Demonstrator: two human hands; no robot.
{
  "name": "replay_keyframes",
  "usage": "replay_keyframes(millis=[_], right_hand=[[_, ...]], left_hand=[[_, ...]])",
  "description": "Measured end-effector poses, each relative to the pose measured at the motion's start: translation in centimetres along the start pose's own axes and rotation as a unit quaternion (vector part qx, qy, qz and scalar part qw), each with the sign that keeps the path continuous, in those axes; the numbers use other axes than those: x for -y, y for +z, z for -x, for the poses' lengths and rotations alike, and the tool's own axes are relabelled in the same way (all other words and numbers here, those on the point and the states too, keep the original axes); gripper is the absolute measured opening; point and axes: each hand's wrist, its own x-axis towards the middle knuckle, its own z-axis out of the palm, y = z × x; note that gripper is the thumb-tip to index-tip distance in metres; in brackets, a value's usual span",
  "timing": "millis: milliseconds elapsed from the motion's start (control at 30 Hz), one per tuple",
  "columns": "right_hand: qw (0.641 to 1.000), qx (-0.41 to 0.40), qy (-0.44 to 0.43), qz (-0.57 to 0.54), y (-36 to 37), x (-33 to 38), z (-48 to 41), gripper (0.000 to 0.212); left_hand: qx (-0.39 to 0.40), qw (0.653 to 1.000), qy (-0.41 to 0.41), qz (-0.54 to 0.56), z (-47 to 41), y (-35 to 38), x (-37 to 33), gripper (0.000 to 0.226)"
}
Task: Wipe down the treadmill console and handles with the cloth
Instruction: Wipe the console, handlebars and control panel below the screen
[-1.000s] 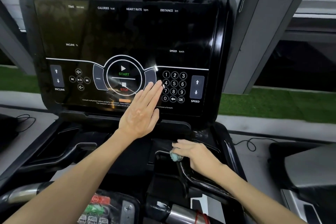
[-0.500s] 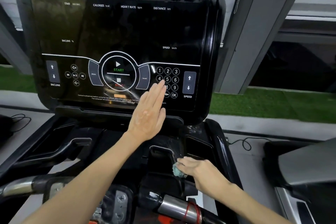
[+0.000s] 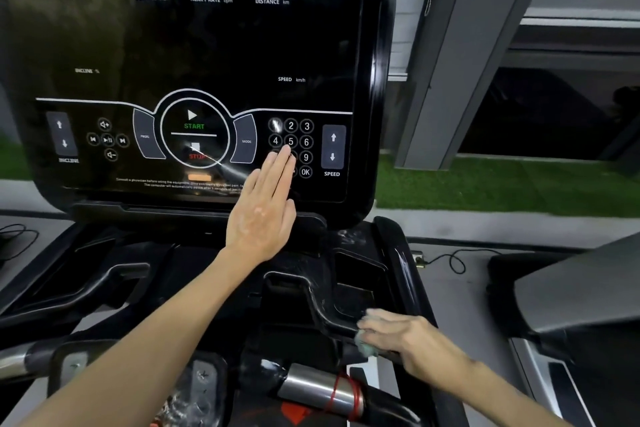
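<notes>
Two bare hands worked: the left hand [image 3: 264, 215] lay flat, fingers straight, on the glossy black treadmill console [image 3: 194, 55]; the right hand [image 3: 403, 340] pinched a crumpled pale-green cloth [image 3: 366, 347] against the curved black handle [image 3: 325, 315].

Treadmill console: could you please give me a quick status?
Left hand flat on glossy black console. Right hand pressing small teal cloth onto black handle. Nothing obstructing.

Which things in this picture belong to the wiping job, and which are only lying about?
Part of the job:
- cloth, bunched in the right hand
- right inner handle, under the cloth
- console, with the left hand flat on it

Only lying about:
- cable on the floor at the right
- neighbouring machine
- grass outside
</notes>
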Motion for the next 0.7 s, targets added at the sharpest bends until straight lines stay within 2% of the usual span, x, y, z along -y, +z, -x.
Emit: replay_keyframes(millis=[67, 200, 367, 567, 700], right_hand=[[1.000, 0.002, 0.019, 0.004, -0.1, -0.5, 1.1, 0.070], [0.999, 0.003, -0.028, 0.015, -0.3, 0.7, -1.7, 0.059], [0.998, -0.019, -0.062, 0.007, 0.7, 1.3, -4.8, 0.065], [0.999, -0.030, 0.025, -0.030, 0.4, -1.1, 1.8, 0.070], [0.998, -0.011, 0.057, -0.027, -0.1, -1.5, 3.0, 0.073]], left_hand=[[0.001, 1.000, -0.001, -0.007, 0.0, 0.1, -0.1, 0.060], [0.005, 1.000, -0.004, -0.019, 0.0, 0.3, -0.2, 0.061], [0.000, 1.000, -0.002, -0.008, 0.1, 0.1, -0.2, 0.060], [0.001, 1.000, -0.003, -0.004, 0.1, 0.2, -0.1, 0.062], [-0.002, 1.000, -0.001, 0.003, 0.1, 0.2, -0.1, 0.062]])
